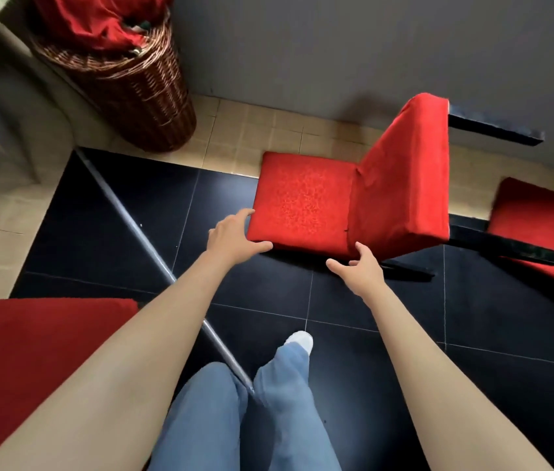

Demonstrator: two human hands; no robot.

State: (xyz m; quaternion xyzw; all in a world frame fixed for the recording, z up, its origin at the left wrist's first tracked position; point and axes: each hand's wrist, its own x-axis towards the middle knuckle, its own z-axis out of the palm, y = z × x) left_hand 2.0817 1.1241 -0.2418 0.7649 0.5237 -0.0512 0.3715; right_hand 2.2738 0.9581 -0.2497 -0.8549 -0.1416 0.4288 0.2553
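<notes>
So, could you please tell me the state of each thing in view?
Red chair: upright on the dark floor.
Left hand: fingers straight, touching the seat's front corner.
Right hand: fingers loose, by the seat's near edge.
Wicker basket: upright, filled with red cloth.

- The second red chair (540,229) is cut off at the right edge.
- The red cushion (30,351) runs off the left edge.
- The wicker basket (132,93) hides its contents under a red cloth (98,18).
- The metal pole (139,226) vanishes behind the trouser legs (282,385).
- Whether the right hand (362,271) touches the red chair (302,202) is unclear.
</notes>
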